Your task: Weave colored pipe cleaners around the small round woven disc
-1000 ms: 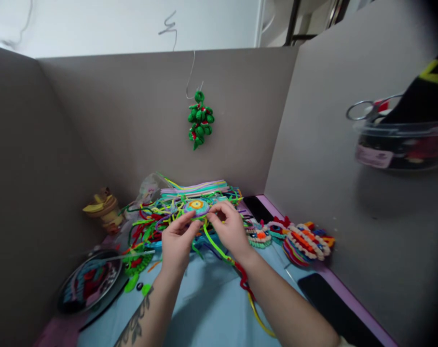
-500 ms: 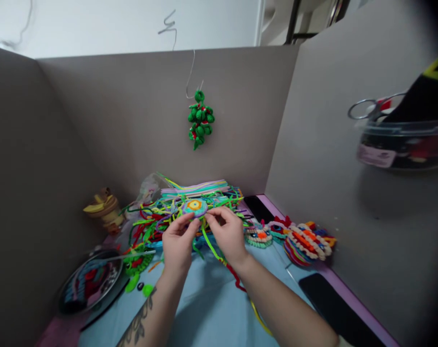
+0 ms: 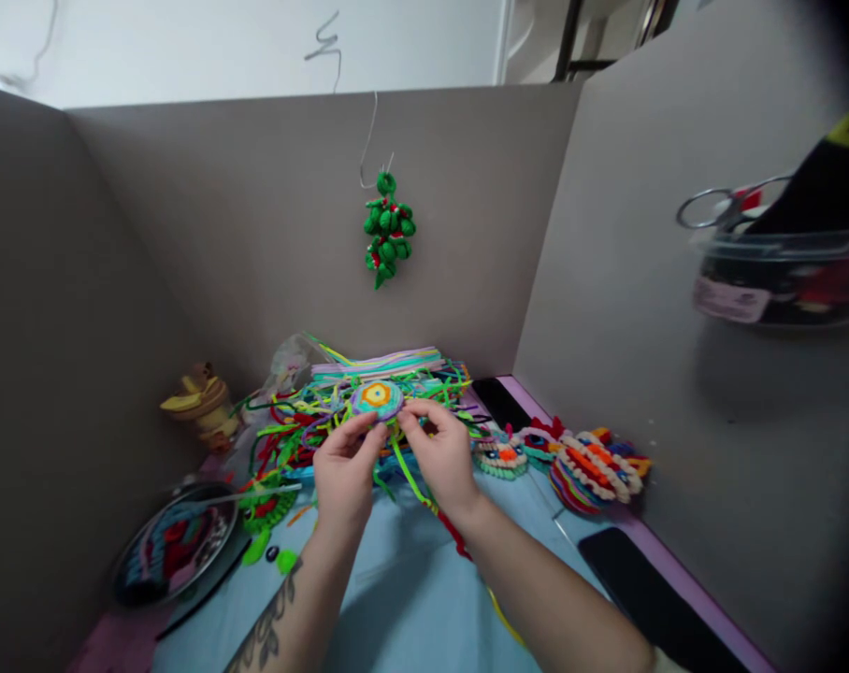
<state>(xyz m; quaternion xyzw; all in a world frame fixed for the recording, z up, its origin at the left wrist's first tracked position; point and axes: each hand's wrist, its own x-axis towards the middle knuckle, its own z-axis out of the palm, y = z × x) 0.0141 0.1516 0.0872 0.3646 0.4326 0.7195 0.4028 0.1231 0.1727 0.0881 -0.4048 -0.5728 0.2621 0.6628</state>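
Between my two hands is a small round crocheted disc (image 3: 378, 399), with a yellow centre, an orange ring, a turquoise band and a purple edge. My left hand (image 3: 347, 467) pinches its lower left rim between thumb and fingers. On the lower right rim, the thumb and fingers of my right hand (image 3: 444, 458) are closed. A lime-green yarn strand (image 3: 410, 475) runs down from the disc under my right wrist, turning red and then yellow further down. Behind the disc lies a heap of many-coloured chenille strands (image 3: 298, 416).
Several crocheted pieces (image 3: 597, 472) lie at the right, near a black phone (image 3: 667, 598). At the left are a metal bowl (image 3: 224, 533) with yarn work and a small pot (image 3: 210, 411). A green crocheted ornament (image 3: 388, 229) hangs on the back panel; a clear holder (image 3: 789, 248) with scissors is on the right panel.
The disc is tilted slightly more toward me, showing a bit more of its face. Both hands keep nearly the same place and grip; the view has shifted very slightly.
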